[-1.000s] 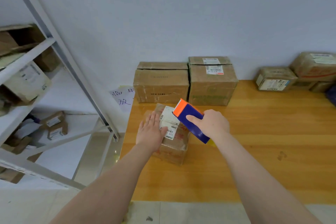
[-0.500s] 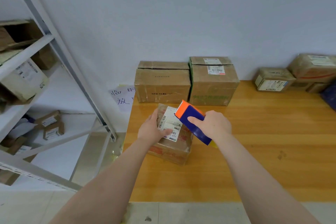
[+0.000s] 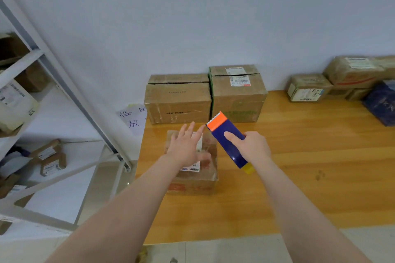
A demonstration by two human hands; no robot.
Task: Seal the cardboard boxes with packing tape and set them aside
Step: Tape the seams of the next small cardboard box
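Reaching over the box (image 3: 192, 179), my left hand (image 3: 188, 147) had its fingers (image 3: 189, 130) straight and spread apart; blur kept me from telling whether the palm pressed the top. That box sat near the left edge of the glossy wooden surface (image 3: 299, 156), with bare planks open to its right and front. My right hand (image 3: 253, 147) was clamped round the dispenser (image 3: 226, 134), thumb on its smooth blue face, the orange toothed end tilted up and away, a yellow bit poking out below. Its roll was hidden. Two big taped cartons (image 3: 178, 100) stood side by side against the wall (image 3: 213, 17) behind. More parcels (image 3: 307, 88) crowded the far right, partly cut off. A grey metal rack (image 3: 85, 102) slanted close by the surface's left corner. My hand covered most of the box's label (image 3: 191, 167).
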